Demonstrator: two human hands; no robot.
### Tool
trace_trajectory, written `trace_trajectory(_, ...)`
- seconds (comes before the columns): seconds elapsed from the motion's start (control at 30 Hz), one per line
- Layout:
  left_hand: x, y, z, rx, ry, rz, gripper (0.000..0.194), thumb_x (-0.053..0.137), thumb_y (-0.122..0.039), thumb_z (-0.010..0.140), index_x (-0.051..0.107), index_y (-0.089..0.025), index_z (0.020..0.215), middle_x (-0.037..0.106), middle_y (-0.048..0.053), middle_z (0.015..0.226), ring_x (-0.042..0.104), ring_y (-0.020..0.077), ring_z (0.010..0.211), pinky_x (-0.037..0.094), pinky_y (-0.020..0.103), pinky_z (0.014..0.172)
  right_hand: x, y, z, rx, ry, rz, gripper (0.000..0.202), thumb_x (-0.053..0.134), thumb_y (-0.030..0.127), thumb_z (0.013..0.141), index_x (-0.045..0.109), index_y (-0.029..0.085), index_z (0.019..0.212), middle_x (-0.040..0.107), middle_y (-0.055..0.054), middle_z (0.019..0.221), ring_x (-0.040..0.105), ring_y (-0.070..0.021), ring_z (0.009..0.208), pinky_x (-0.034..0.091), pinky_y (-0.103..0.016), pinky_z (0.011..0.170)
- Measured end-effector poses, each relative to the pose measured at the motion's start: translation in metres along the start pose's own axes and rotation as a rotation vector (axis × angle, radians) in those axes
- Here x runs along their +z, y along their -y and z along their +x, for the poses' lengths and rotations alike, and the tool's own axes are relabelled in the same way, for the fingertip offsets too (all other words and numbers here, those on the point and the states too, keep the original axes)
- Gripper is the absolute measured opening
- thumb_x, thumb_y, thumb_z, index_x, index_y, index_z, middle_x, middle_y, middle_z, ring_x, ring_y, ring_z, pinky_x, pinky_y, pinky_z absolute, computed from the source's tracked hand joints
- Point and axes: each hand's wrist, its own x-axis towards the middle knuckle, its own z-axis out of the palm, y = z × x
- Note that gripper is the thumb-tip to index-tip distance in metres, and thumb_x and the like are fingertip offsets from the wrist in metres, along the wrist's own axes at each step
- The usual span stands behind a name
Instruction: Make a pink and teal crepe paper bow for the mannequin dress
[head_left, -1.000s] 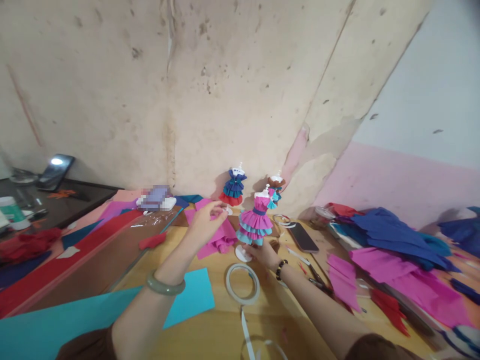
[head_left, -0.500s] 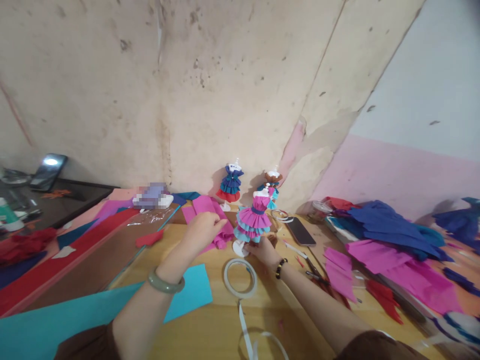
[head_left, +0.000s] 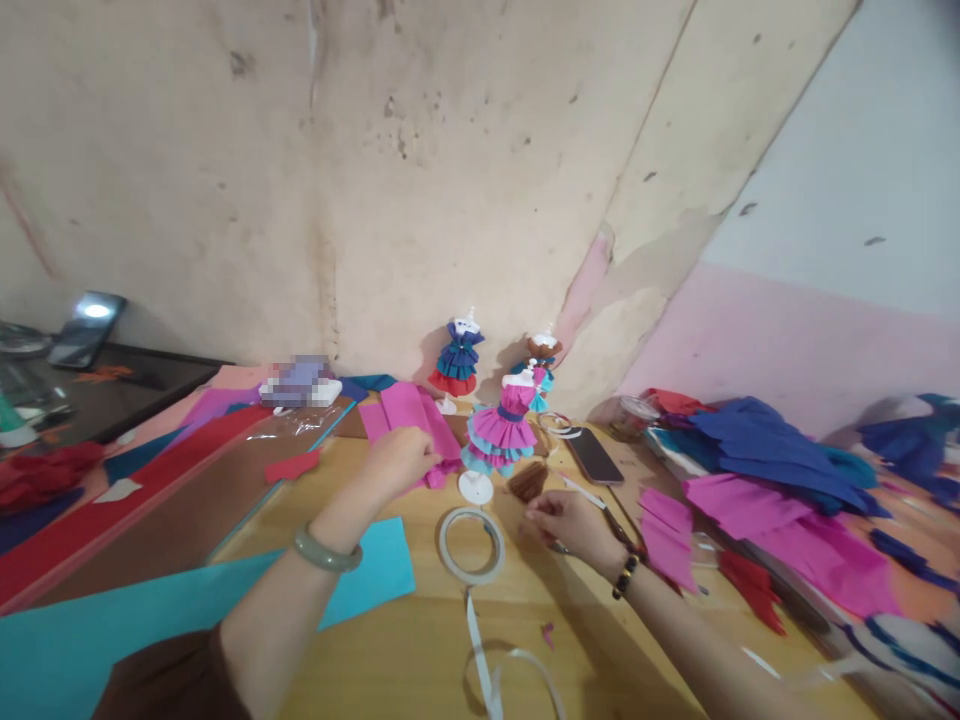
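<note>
A small mannequin in a pink and light-blue ruffled dress (head_left: 501,430) stands upright on its round white base (head_left: 475,487). To its left, my left hand (head_left: 401,462) is closed beside crumpled pink paper (head_left: 420,415); whatever it holds, if anything, is too small to make out. My right hand (head_left: 566,525), fingers curled with thumb and fingertip close together, hovers right of the base, near a brown pleated piece (head_left: 529,482). It no longer touches the mannequin. A roll of white tape (head_left: 448,550) lies in front of the base, its loose strip curling toward me.
Two more dressed mannequins, one blue and red (head_left: 459,360) and one brown and teal (head_left: 543,352), stand by the wall. A phone (head_left: 595,456) and scissors (head_left: 626,530) lie right. Blue paper (head_left: 772,450) is piled farther right; turquoise sheets (head_left: 375,575) lie left.
My right hand has come away from the mannequin's base, moving right and toward me, uncovering the brown piece. My left hand stays nearly in place. The whole view has shifted slightly.
</note>
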Motion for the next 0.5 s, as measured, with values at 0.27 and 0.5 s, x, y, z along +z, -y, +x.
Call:
trace_trajectory(0.27, 0.009, -0.002, 0.0, -0.013, 0.015, 0.019, 0.029, 0.041, -0.011, 0.081, 0.057, -0.017, 0.057, 0.057, 0.005, 0.055, 0.053, 0.0179, 0.053, 0.031, 0.028, 0.053, 0.017, 0.007, -0.039, 0.014, -0.02, -0.008, 0.044, 0.053, 0.055, 0.082, 0.047, 0.024, 0.052, 0.046, 0.0, 0.045, 0.048, -0.017, 0.044, 0.037, -0.029, 0.044)
trace_trajectory(0.5, 0.016, 0.002, -0.003, -0.032, -0.02, -0.055, 0.034, 0.038, -0.017, 0.09, 0.061, -0.015, 0.064, 0.064, 0.009, 0.066, 0.059, 0.0204, 0.064, 0.038, 0.03, 0.059, 0.046, -0.003, -0.033, 0.006, -0.001, 0.124, 0.055, 0.033, 0.074, 0.082, 0.054, 0.026, 0.067, 0.054, -0.003, 0.051, 0.05, -0.0196, 0.039, 0.039, -0.032, 0.039)
